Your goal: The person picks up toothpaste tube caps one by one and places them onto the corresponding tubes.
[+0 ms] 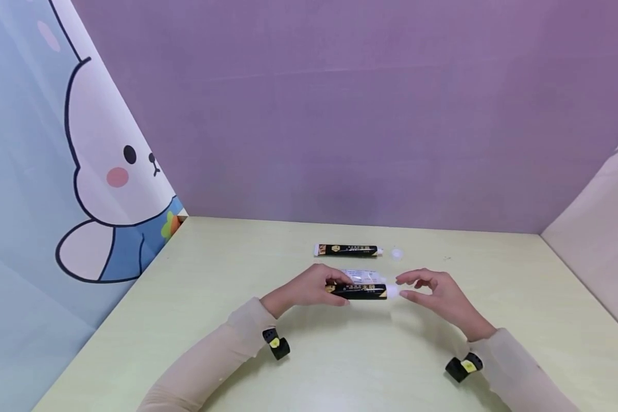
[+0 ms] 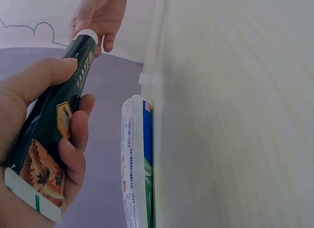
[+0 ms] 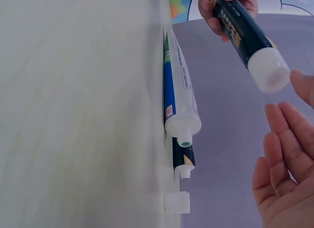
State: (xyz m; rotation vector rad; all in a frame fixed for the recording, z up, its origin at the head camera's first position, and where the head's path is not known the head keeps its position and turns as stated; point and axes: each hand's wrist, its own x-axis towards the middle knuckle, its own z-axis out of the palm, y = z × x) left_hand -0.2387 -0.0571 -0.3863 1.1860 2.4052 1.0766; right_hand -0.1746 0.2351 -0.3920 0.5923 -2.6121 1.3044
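My left hand grips a black toothpaste tube by its crimped end and body, holding it above the table. A white cap sits on the tube's right end. Beside that cap my right hand is held with thumb and fingers apart; in the right wrist view the thumb tip comes close to the cap without gripping it. A white, blue and green toothpaste tube lies on the table behind the held one, its nozzle uncapped.
Farther back lies a second black toothpaste tube, its nozzle bare. A loose white cap sits by that nozzle. A purple wall closes off the table's far edge. A rabbit-printed curtain hangs at the left.
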